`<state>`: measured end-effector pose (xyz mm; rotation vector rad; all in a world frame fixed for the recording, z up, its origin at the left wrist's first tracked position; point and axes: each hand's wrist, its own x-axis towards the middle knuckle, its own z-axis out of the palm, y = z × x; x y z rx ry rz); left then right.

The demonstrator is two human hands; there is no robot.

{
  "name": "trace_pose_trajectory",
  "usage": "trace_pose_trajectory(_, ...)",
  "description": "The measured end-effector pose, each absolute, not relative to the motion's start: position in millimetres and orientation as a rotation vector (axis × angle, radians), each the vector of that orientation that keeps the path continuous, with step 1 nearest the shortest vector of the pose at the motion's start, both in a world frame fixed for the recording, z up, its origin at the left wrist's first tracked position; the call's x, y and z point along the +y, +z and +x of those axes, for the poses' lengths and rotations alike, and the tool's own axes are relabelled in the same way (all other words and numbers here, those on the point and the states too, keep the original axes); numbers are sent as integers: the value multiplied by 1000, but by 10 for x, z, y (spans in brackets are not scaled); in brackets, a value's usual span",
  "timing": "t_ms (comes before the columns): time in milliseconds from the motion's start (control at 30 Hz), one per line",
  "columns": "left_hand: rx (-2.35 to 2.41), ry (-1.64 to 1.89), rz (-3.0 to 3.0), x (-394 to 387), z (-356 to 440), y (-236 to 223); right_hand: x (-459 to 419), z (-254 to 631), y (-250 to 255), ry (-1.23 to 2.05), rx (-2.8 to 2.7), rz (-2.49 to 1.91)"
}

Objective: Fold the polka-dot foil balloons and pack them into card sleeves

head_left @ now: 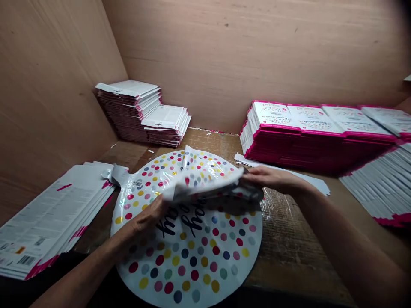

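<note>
A round white foil balloon (192,261) with coloured dots and dark script lies flat on the worktop, its grey neck pointing to the upper left. Above its middle, a second foil balloon (208,187), folded into a blurred flat bundle, is held between my two hands. My left hand (154,214) grips the bundle's left end, fingers partly hidden by it. At the right end, my right hand (269,177) is closed on its edge, with the fingers pinched together. The bundle hides part of the lettering below.
White cartons (41,218) lie fanned at the left. Stacked cartons (131,111) stand in the back left corner, and pink-and-white boxes (289,132) line the back right. More cartons (385,184) lean at the right. A white strip (289,173) lies before the boxes. Wooden panels (205,60) enclose the back and left.
</note>
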<state>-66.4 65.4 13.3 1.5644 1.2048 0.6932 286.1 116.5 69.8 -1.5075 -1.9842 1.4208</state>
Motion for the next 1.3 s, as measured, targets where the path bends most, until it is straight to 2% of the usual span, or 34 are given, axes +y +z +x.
trace_pose_trajectory(100,1159,708,1476,764,-622,80,1441,2714,565,1297,-1626,-1693)
trace_pose_trajectory(200,1548,726,1491,892,-506,41,1302,2727,334,1164,-1413,-1570)
trace_pose_trajectory(300,1725,722,1525,1003,-407,17,944,2856,78,1100,-1336,-1456)
trace_pose_trajectory(467,1704,685,1504,1092,-369,15,693,2888,-272,634,-1253,-1712)
trace_pose_trajectory(533,1711,662,1517,1119,-372,51,729,2865,-336,580,-1236,-1728)
trace_pose_trajectory(767,1960,511,1748,1305,-215,136,668,2952,-353,512,-1409,-1775)
trace_pose_trajectory(867,1997,452,1813,1296,-82,80,730,2811,-205,163,-1619,-1861)
trace_pose_trajectory(933,2018,426,1849,1252,-23,44,954,2570,-24,-39,-1794,-1749)
trace_pose_trajectory(967,2021,418,1865,1228,-9,32,1127,2413,79,-52,-1870,-1671)
trace_pose_trajectory(1100,2014,417,1914,1166,-23,15,2013,1719,401,241,-2227,-1544)
trace_pose_trajectory(1200,2011,415,1933,1171,-47,-18,2529,1291,412,353,-2318,-1583)
trace_pose_trajectory(1300,2040,421,1926,1218,-54,-69,2689,1028,291,365,-2282,-1672)
